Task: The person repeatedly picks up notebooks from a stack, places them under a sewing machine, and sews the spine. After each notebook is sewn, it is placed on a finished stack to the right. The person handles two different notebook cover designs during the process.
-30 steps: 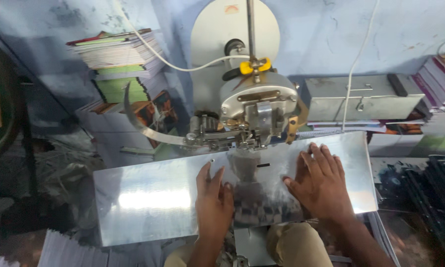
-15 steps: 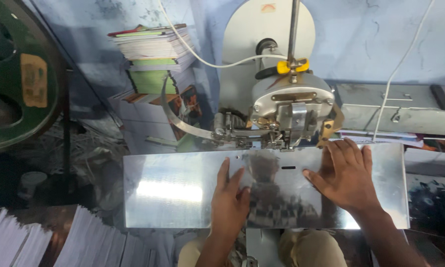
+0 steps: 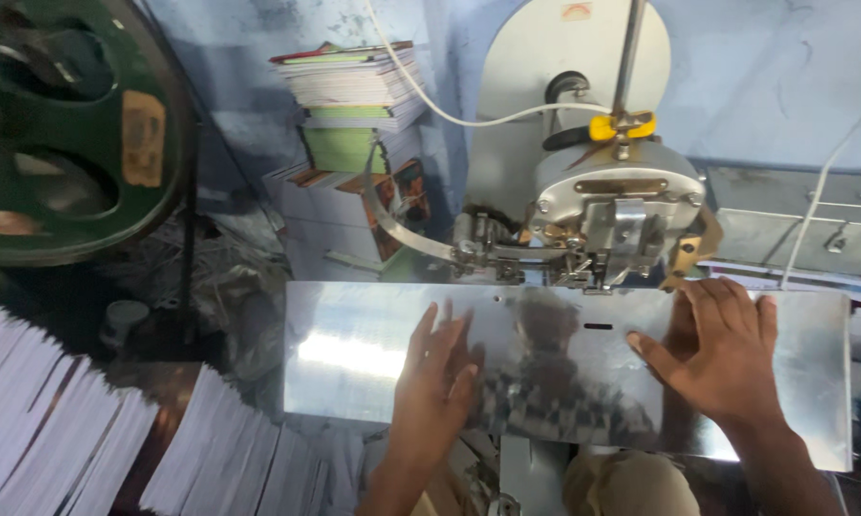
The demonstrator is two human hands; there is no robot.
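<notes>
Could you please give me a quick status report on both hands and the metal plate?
Left hand flat on shiny metal plate, fingers spread, no grip. Right hand flat on it too, below machine head. Plate bare between hands.

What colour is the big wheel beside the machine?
Dark green, with a rusty orange patch; the big wheel shows in the head view, upper left.

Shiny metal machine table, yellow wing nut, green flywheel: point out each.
Shiny metal machine table (image 3: 354, 354), head view, bare left part.
Yellow wing nut (image 3: 622, 125), head view, its middle.
Green flywheel (image 3: 153, 57), head view, its rim.
</notes>
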